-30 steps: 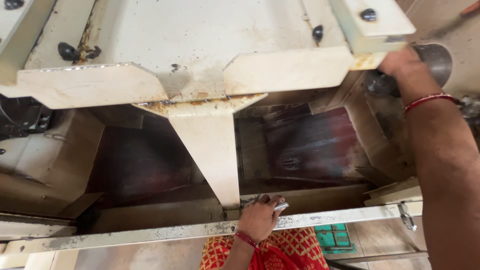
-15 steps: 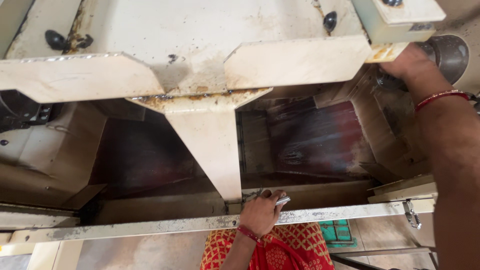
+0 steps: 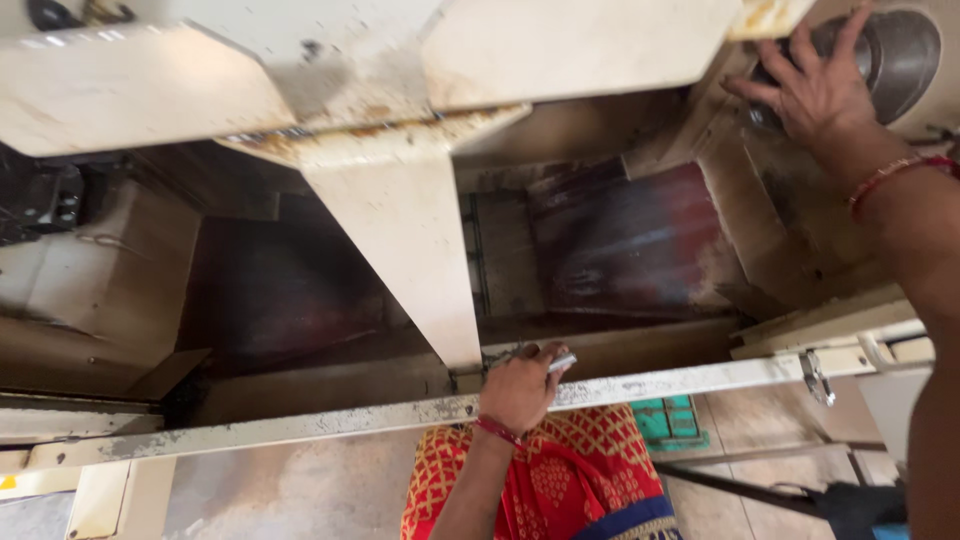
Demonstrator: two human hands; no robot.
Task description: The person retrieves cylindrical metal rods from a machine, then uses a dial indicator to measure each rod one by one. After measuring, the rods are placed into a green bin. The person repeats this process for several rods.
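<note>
I see a machine frame [image 3: 400, 230] of cream-painted metal, matt, chipped and rust-stained along its edges. At far right my right hand [image 3: 815, 90] rests on a dull grey metal drum [image 3: 895, 50], smooth with a soft sheen. My left hand [image 3: 520, 385] grips a scuffed, pitted metal rail [image 3: 300, 425]. The near red cloth [image 3: 560, 475] looks woven and patterned.

Cream machine frame [image 3: 400, 230], rust-flecked; dark red-smeared chute [image 3: 630, 240] at 2 o'clock; red-gold lattice-print cloth [image 3: 560, 470] at 6; teal grid [image 3: 670, 418].

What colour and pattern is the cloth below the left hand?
The cloth is red with a yellow lattice pattern and a blue edge, seen in the head view, just below the left hand.
</note>
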